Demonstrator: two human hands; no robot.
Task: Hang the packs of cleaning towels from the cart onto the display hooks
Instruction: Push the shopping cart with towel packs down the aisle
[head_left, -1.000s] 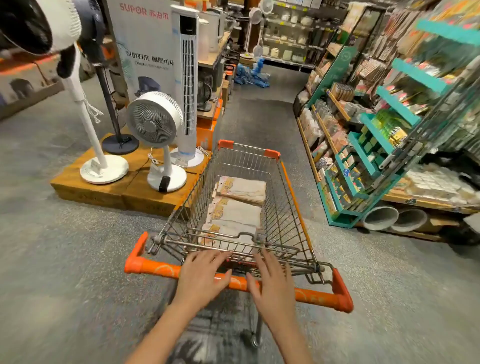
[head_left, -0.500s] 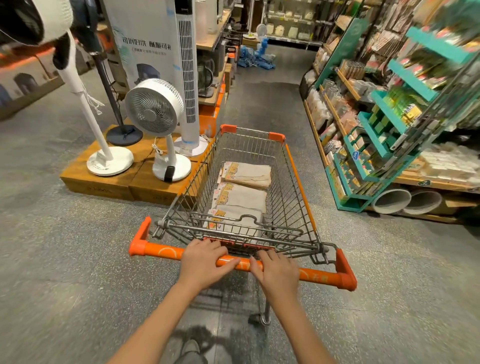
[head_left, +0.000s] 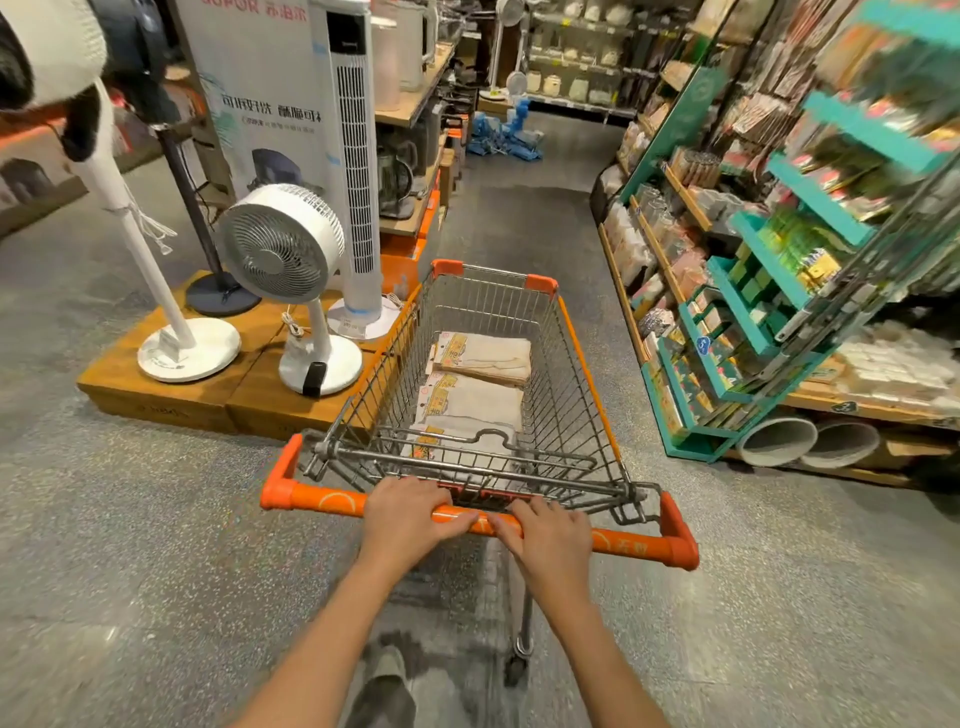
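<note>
Both hands wrap the cart's orange handle (head_left: 623, 545): the left hand (head_left: 408, 522) curls its grip over the bar left of its middle, and the right hand (head_left: 550, 538) closes its grip on the bar just beside it, thumbs nearly meeting. Inside the cart (head_left: 582, 364), three packs of cleaning towels (head_left: 483, 402) lie flat in a row on the basket floor. Left of the cart stands a white fan (head_left: 283, 249) on a wooden platform; right of the cart runs a teal shelf rack (head_left: 748, 312).
</note>
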